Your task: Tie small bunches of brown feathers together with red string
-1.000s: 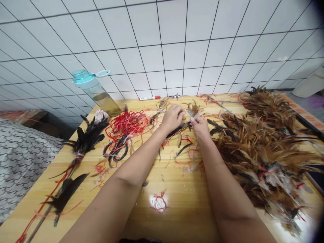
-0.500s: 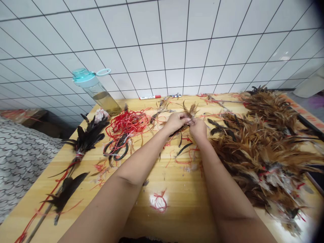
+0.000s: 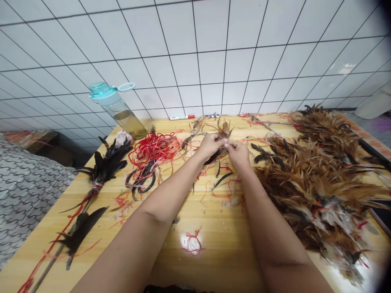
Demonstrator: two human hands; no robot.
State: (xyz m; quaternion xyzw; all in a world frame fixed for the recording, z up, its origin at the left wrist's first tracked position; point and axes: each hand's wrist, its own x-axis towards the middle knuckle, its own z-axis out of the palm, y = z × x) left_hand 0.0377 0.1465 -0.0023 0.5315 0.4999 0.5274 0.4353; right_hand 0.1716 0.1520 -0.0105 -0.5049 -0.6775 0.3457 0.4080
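Note:
Both hands meet over the far middle of the wooden table (image 3: 220, 236). My left hand (image 3: 212, 145) is closed on a small bunch of brown feathers (image 3: 224, 128), whose tips fan up above the fingers. Close against it, my right hand (image 3: 238, 154) pinches at the base of the same bunch; what exactly lies between its fingertips is hidden. Dark feathers show under the hands. A loose black feather (image 3: 222, 180) and red string scraps (image 3: 222, 196) lie on the wood just below.
At right spreads a large heap of brown feathers (image 3: 317, 175). Left of the hands are tangled red string (image 3: 155, 148), scissors (image 3: 140, 181), a water bottle (image 3: 122, 114) and black feathers tied to a stick (image 3: 105, 167). A red marker (image 3: 181, 117) lies by the tiled wall (image 3: 210, 65).
The feather bunch has shifted slightly left and its tips stand more upright. My fingers have moved a little at its base, with both hands still close together.

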